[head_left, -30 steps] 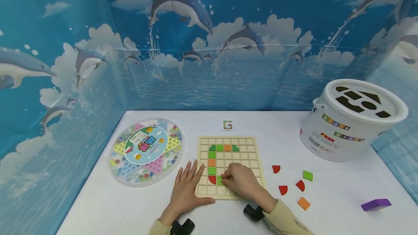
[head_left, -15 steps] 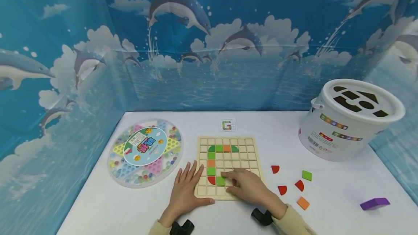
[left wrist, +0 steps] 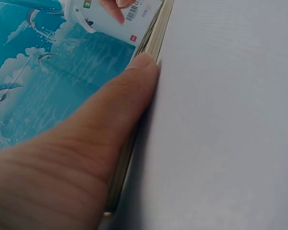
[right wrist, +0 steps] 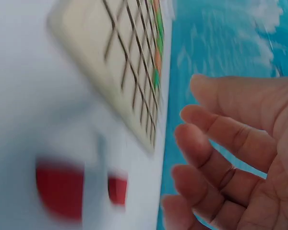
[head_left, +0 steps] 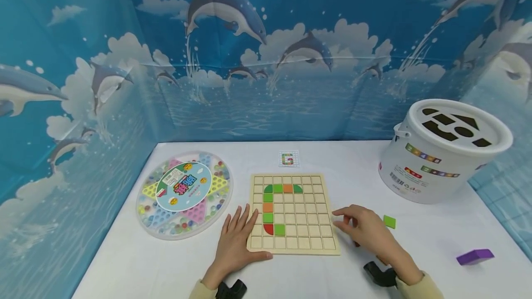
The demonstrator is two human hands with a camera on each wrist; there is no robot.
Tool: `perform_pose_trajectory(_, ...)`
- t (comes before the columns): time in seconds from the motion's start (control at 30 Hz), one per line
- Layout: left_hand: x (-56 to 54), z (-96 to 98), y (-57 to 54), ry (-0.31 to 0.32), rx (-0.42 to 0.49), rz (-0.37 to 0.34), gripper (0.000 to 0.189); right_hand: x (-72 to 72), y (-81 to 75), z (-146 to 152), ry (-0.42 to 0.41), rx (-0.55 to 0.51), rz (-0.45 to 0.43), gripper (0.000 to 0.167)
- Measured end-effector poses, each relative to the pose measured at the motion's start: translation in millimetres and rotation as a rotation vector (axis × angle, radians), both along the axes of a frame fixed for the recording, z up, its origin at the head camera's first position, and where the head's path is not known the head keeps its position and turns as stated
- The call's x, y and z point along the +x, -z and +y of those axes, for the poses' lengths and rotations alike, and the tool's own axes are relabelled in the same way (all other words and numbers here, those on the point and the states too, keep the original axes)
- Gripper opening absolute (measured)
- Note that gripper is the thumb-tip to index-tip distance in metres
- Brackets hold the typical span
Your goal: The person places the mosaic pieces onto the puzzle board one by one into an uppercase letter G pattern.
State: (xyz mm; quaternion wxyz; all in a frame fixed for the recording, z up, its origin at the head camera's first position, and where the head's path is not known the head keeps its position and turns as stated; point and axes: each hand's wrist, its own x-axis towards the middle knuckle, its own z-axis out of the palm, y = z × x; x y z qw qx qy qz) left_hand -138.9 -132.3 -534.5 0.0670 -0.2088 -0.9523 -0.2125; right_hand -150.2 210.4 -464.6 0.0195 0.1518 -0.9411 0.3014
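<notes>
A wooden grid board [head_left: 305, 218] lies on the table, carrying green, orange and red pieces, among them a red quarter-circle [head_left: 269, 229] beside a green square [head_left: 279, 230]. With fingers spread, my left hand [head_left: 237, 241] rests at its left edge; the left wrist view shows the thumb [left wrist: 120, 96] against the board's side. My right hand [head_left: 370, 230] hovers just right of the board, fingers loosely bent and holding nothing. Below it, the right wrist view shows two blurred red quarter-circle pieces [right wrist: 61, 191]. A loose green square [head_left: 389, 221] lies beyond that hand, which mostly covers an orange piece.
Behind the board lies a small printed pattern card [head_left: 288, 158]. To the left is a round marble game board [head_left: 184, 193]. A white bucket [head_left: 432, 170] with shaped holes in its lid stands at the back right, and a purple block [head_left: 475, 257] sits at the right.
My right hand has let go of the green square in the bottom row, pressed there with a finger, then moved right, off the board and over the loose pieces. My left hand has stayed put.
</notes>
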Motion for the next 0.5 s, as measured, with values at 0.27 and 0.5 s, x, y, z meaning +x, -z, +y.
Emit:
perform_pose_trajectory(0.27, 0.3, -0.1, -0.4, 0.004, 0.008, 0.007, 0.107, 16.6, -2.9, 48.4, 0.181, 0.085, -0.223, 0.018)
perform_pose_trajectory(0.5, 0.7, 0.5, 1.4, 0.011, 0.023, 0.038, 0.107, 28.1, 4.5, 75.0, 0.276, 0.093, -0.427, 0.044)
